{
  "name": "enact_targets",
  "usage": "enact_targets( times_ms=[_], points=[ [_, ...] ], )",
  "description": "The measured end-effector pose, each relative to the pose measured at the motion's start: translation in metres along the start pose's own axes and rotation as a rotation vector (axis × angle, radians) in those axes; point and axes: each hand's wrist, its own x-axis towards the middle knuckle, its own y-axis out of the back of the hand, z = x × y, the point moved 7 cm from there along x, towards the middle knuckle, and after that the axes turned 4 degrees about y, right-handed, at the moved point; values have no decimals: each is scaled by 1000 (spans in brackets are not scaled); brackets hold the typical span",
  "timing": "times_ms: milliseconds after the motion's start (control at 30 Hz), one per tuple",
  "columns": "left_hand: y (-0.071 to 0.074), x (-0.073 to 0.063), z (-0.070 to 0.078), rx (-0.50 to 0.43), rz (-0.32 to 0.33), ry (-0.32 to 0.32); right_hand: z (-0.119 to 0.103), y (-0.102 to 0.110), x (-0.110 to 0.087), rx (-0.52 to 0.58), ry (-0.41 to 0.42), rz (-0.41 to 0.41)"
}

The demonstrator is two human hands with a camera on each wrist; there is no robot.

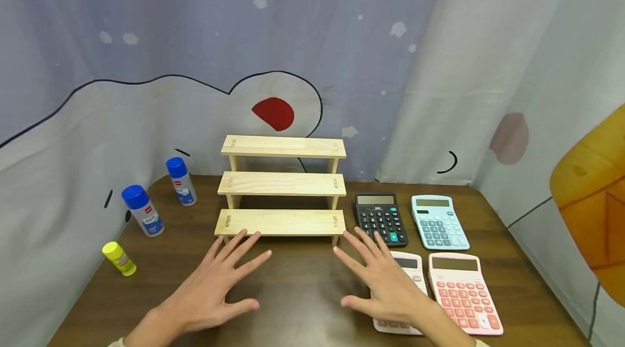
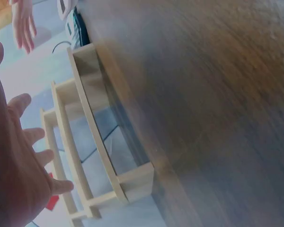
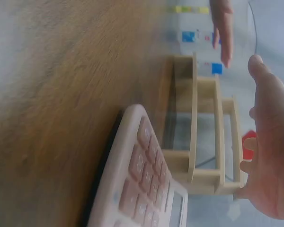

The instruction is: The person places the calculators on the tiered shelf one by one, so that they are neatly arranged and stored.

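My left hand (image 1: 212, 290) hovers above the table with its fingers spread, in front of a three-tier wooden shelf (image 1: 280, 223); nothing is in it. With fingers likewise spread, my right hand (image 1: 390, 287) is over a white calculator (image 1: 414, 265) and hides part of it. Pinkish keys show on that calculator in the right wrist view. To the right lie a black calculator (image 1: 381, 219), a light blue calculator (image 1: 439, 222) and a white calculator with pink keys (image 1: 464, 290). The shelf's steps carry nothing.
On the left stand two blue-capped spray cans (image 1: 144, 211) (image 1: 182, 181) and a small yellow-green glue stick (image 1: 119, 259). A patterned curtain (image 1: 195, 38) hangs behind the dark wooden table (image 1: 298, 303).
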Motion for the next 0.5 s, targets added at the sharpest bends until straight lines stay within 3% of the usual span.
enact_targets(
  times_ms=[100,333,500],
  points=[
    [1,-1,-8,-30,4,62,8,4,-9,12,-40,20],
    [7,5,-26,22,57,202,29,10,-35,39,-173,60],
    [7,7,-41,-24,79,313,39,15,-51,27,-239,99]
  ],
)
